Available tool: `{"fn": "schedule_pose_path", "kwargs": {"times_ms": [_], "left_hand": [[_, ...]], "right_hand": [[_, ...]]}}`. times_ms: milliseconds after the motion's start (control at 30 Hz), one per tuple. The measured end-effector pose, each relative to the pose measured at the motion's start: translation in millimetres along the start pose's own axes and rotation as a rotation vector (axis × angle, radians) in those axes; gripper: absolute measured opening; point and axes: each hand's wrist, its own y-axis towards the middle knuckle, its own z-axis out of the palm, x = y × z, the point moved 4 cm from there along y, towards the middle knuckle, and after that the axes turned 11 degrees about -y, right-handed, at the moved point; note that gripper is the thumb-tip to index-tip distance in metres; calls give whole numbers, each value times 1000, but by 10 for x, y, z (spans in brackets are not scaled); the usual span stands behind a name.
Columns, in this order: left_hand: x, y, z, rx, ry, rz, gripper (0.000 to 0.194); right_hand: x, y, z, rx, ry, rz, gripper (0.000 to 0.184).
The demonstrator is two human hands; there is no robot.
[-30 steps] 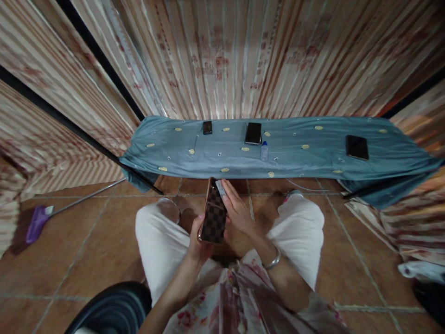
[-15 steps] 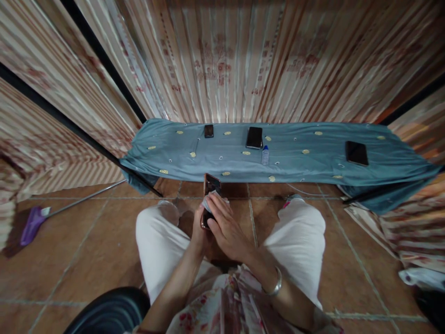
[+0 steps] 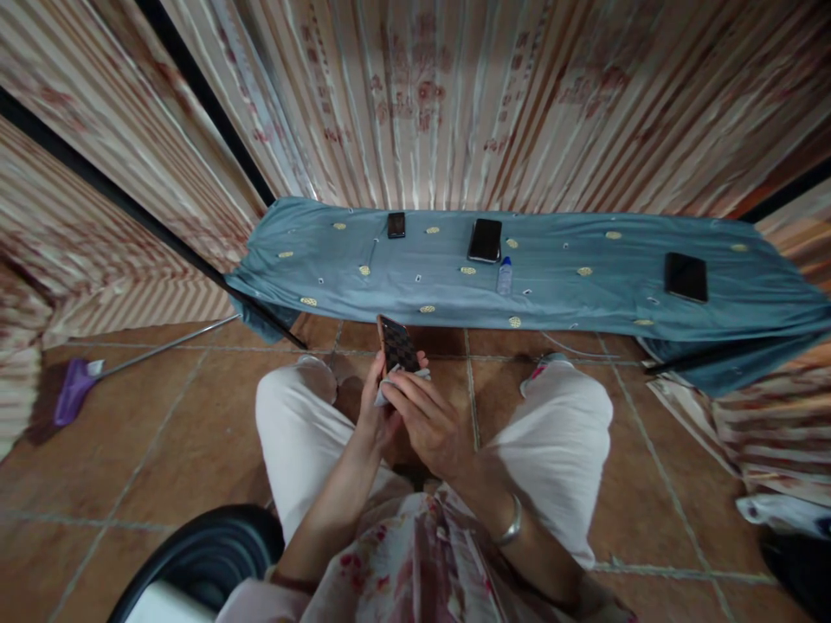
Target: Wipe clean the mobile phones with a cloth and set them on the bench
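phone (image 3: 401, 343) and cloth (image 3: 383, 394) in 2 hands (image 3: 434, 424); bottle (image 3: 505, 278) capped

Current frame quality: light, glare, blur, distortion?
Head view: dim light, upper right corner darkest; head view: small bright glint on the bracelet; head view: right hand and pale cloth slightly soft, checks on the phone case readable; head view: wide-angle stretch toward the edges, stripes of the curtain fanning outward.
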Motion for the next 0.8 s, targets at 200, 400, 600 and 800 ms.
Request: {"fn": "schedule_pose_path", "kwargs": {"times_ms": [200, 400, 600, 800], "left_hand": [[-37, -19, 111, 4, -77, -55, 48], [-41, -53, 129, 118, -90, -51, 52], [-29, -84, -5, -35, -110, 46, 27], [0, -152, -52, -119, -125, 18, 24]], "right_hand": [[-129, -158, -8, -88, 57, 29, 52], [-159, -164, 26, -20, 184, 277, 47], [-294, -31, 84, 83, 115, 302, 50], [-332, 46, 55, 128, -18, 249, 52]]}}
